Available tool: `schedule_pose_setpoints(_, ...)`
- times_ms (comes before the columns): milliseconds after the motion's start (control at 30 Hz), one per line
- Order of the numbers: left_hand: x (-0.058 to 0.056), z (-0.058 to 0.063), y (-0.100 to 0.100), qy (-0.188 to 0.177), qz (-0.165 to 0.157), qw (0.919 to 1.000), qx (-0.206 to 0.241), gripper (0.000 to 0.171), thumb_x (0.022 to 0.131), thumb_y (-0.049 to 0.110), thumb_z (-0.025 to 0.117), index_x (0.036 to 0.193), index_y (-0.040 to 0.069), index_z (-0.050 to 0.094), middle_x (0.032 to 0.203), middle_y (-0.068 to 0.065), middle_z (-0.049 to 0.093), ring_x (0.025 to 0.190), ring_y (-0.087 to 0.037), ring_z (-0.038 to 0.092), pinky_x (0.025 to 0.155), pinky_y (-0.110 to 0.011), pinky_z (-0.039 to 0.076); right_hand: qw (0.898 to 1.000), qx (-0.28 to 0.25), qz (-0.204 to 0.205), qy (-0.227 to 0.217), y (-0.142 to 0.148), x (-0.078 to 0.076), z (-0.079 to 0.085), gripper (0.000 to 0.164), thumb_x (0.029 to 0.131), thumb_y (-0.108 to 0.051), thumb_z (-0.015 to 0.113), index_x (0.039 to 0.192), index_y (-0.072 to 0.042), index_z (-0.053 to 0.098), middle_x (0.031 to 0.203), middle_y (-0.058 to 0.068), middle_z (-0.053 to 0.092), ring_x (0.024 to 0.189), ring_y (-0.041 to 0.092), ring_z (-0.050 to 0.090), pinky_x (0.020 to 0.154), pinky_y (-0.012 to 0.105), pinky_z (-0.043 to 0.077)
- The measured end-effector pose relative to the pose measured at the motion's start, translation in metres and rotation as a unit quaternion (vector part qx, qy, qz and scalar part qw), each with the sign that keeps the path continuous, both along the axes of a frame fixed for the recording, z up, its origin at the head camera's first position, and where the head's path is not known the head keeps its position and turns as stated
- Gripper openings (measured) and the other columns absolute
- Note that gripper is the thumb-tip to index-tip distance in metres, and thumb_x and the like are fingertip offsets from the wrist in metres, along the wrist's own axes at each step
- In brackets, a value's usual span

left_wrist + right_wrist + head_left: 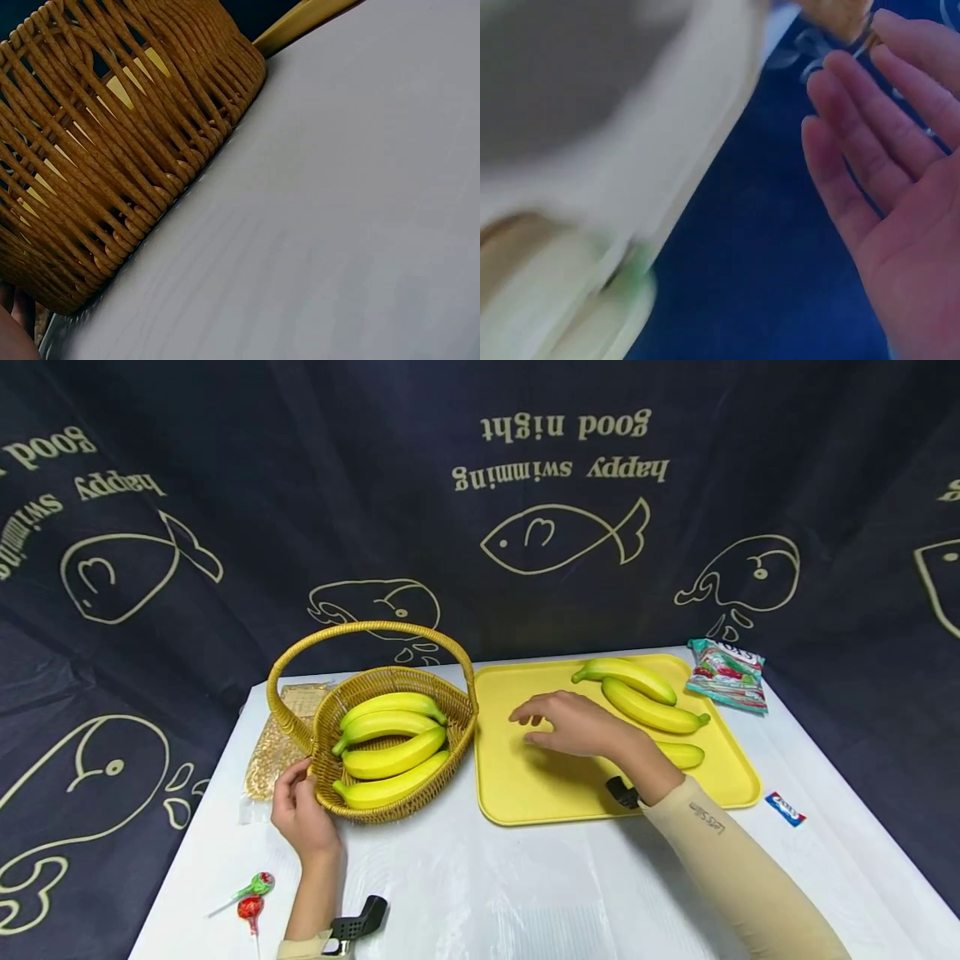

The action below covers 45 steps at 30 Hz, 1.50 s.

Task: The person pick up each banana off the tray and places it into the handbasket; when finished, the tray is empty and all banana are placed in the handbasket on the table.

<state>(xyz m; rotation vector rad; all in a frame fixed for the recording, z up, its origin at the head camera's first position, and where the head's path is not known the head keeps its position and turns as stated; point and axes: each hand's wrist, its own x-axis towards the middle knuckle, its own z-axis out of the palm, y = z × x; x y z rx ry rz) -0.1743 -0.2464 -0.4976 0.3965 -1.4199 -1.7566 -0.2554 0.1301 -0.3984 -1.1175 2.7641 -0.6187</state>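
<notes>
At the left, my left hand holds the near-left rim of a wicker basket with a tall arched handle. Several bananas lie side by side inside it. The left wrist view shows the woven basket wall up close, with part of the left hand in the lower corner. Above the yellow tray, my right hand has its fingers loosely extended, holding nothing. On the tray's right half lie three bananas, one partly hidden by the right forearm. In the right wrist view the palm faces the camera.
A clear bag of yellow grains lies behind and left of the basket. Two lollipops are at the front left. Right of the tray are a teal snack bag and a small blue-and-red packet. A dark printed cloth hangs behind the table.
</notes>
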Motion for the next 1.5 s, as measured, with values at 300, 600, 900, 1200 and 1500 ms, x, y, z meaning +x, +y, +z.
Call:
schedule_pose_setpoints(300, 0.000, 0.002, 0.000, 0.008, 0.004, 1.0000, -0.003, 0.025, 0.088, -0.004, 0.048, 0.106, -0.010, 0.064, 0.108, -0.015, 0.064, 0.108, -0.022, 0.057, 0.088, -0.024, 0.043, 0.992, 0.049, -0.118, 0.000, 0.087, 0.006, -0.006, 0.043, 0.084, -0.020, 0.073, 0.124, -0.009, 0.064, 0.120, 0.008, 0.062, 0.108, 0.026, 0.057, 0.092, 0.046, 0.045)
schedule_pose_setpoints(600, 0.001, 0.001, 0.000, 0.014, -0.006, 0.9999, 0.008, 0.024, 0.090, -0.003, 0.047, 0.108, -0.010, 0.063, 0.109, -0.015, 0.063, 0.106, -0.024, 0.057, 0.084, -0.025, 0.045, 0.981, 0.132, -0.124, -0.071, 0.115, 0.012, -0.012, 0.043, 0.077, -0.007, 0.068, 0.119, -0.008, 0.062, 0.083, 0.002, 0.056, 0.075, 0.019, 0.051, 0.065, 0.036, 0.042)
schedule_pose_setpoints(900, -0.001, -0.001, -0.001, 0.010, -0.015, 0.9998, 0.004, 0.027, 0.089, -0.005, 0.047, 0.110, -0.016, 0.060, 0.113, -0.022, 0.060, 0.108, -0.023, 0.055, 0.087, -0.023, 0.042, 0.987, 0.054, -0.098, -0.118, 0.091, 0.015, -0.007, 0.055, 0.079, -0.017, 0.074, 0.129, -0.011, 0.052, 0.101, 0.003, 0.060, 0.090, 0.020, 0.056, 0.081, 0.040, 0.047)
schedule_pose_setpoints(1200, -0.001, 0.000, 0.001, 0.004, -0.013, 0.9998, -0.011, 0.026, 0.090, -0.004, 0.048, 0.110, -0.013, 0.061, 0.112, -0.018, 0.061, 0.109, -0.022, 0.055, 0.090, -0.024, 0.041, 0.990, -0.062, -0.009, -0.124, 0.021, 0.035, 0.031, 0.057, 0.082, -0.027, 0.071, 0.134, -0.025, 0.049, 0.107, -0.005, 0.061, 0.092, 0.012, 0.058, 0.078, 0.032, 0.052)
schedule_pose_setpoints(1500, 0.002, -0.001, -0.002, -0.003, -0.012, 0.9999, -0.006, 0.027, 0.090, -0.003, 0.048, 0.111, -0.013, 0.061, 0.113, -0.018, 0.061, 0.110, -0.022, 0.056, 0.089, -0.023, 0.042, 0.981, -0.164, 0.045, -0.096, -0.069, 0.042, 0.066, 0.057, 0.080, -0.027, 0.070, 0.134, -0.028, 0.051, 0.103, -0.012, 0.060, 0.090, 0.007, 0.057, 0.075, 0.029, 0.052)
